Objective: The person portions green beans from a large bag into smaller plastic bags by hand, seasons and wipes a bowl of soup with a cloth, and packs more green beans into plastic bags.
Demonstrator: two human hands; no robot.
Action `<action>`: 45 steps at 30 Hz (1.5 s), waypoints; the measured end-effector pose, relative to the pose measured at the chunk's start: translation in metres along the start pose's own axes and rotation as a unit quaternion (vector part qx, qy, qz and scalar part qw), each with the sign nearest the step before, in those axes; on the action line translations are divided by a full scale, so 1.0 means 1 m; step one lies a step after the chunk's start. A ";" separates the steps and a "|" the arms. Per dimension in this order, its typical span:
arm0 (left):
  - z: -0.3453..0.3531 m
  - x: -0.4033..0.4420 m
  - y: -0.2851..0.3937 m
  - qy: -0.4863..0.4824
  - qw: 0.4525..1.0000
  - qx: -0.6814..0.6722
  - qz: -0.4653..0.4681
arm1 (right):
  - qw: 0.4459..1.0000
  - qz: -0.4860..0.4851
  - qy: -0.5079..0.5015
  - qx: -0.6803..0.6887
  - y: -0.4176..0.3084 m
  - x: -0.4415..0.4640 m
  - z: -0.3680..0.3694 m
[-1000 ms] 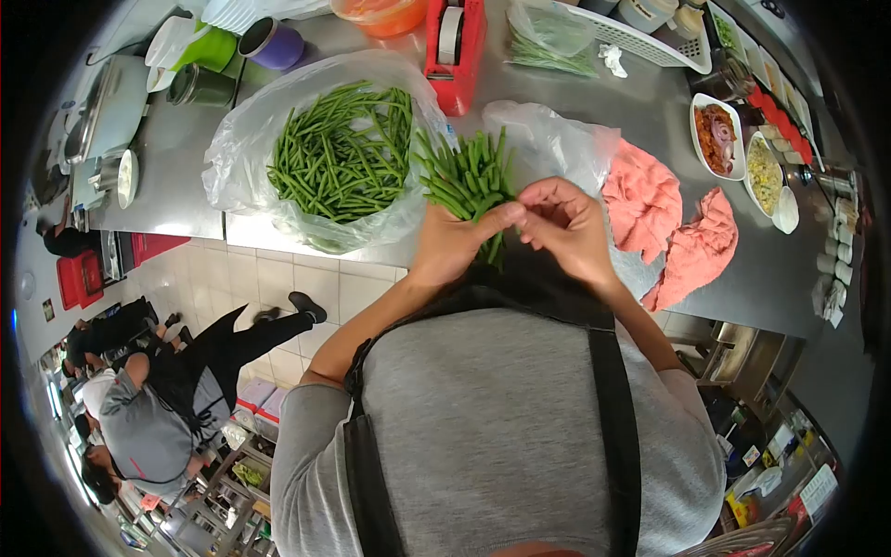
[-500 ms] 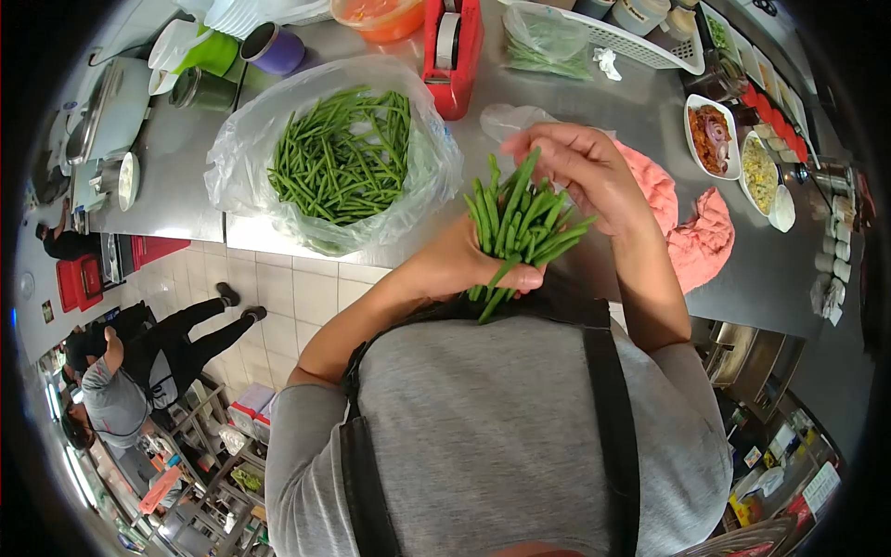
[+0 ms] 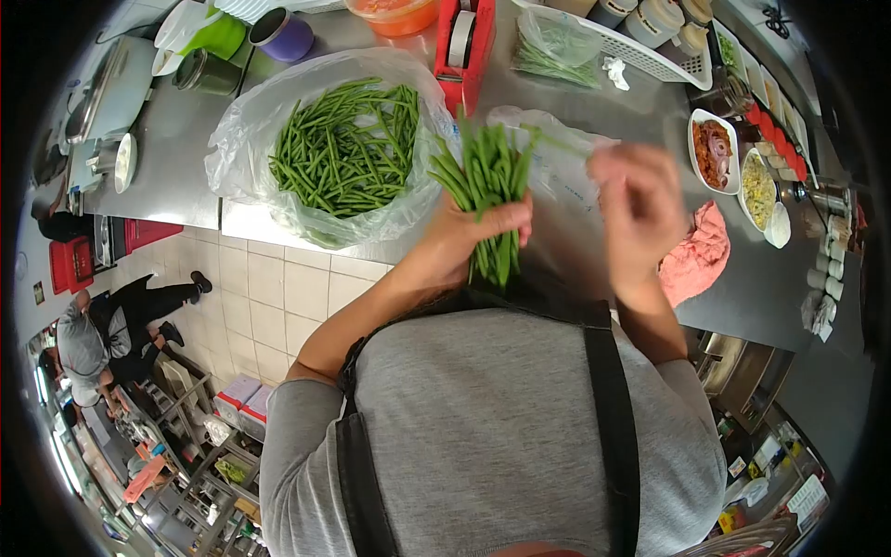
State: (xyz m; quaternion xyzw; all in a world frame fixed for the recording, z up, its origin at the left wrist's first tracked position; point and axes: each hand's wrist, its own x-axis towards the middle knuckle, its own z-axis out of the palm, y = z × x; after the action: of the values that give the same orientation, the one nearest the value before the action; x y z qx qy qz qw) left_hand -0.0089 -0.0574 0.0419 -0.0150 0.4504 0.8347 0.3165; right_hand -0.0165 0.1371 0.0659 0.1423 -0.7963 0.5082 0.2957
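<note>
A bunch of cut green beans (image 3: 487,172) is wrapped in the fingers of my left hand (image 3: 469,232), near the table's front edge. To its right, my right hand (image 3: 640,209) is raised and blurred by motion, with its fingers curled. A faint green streak lies between the bunch and those fingers; what they hold, if anything, is too smeared to tell. Left of the bunch, an open clear plastic bag (image 3: 237,139) holds a heap of green beans (image 3: 348,148). Another clear plastic bag (image 3: 557,167) lies flat behind and between my hands.
A red tape dispenser (image 3: 464,46) stands behind the bunch. At the right lie a pink cloth (image 3: 698,255), a dish of red food with onion (image 3: 712,153) and a dish of yellow food (image 3: 759,190). A person (image 3: 88,348) is at the far left.
My left hand has moved slightly left and up with the bunch. My right hand has swung away to the right and down. The person in the background has shifted further left.
</note>
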 end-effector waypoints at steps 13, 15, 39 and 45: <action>-0.006 -0.005 0.009 -0.167 0.968 -0.169 -0.076 | 0.991 -0.031 -0.024 0.128 0.011 -0.027 0.014; 0.001 -0.011 0.005 -0.239 0.956 -0.145 -0.087 | 0.969 0.067 -0.057 0.230 0.000 -0.008 0.023; -0.010 -0.020 -0.004 -0.311 0.941 0.063 -0.116 | 0.876 0.024 -0.405 0.260 -0.022 -0.005 0.020; 0.001 -0.027 0.009 -0.191 0.975 0.043 -0.108 | 0.937 0.118 -0.260 0.199 -0.020 -0.008 0.009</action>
State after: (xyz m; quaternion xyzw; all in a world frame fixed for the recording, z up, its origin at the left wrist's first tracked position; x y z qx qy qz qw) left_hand 0.0085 -0.0743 0.0576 0.1099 0.4133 0.7628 0.4850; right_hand -0.0027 0.1196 0.0721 0.2306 -0.7391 0.6326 -0.0185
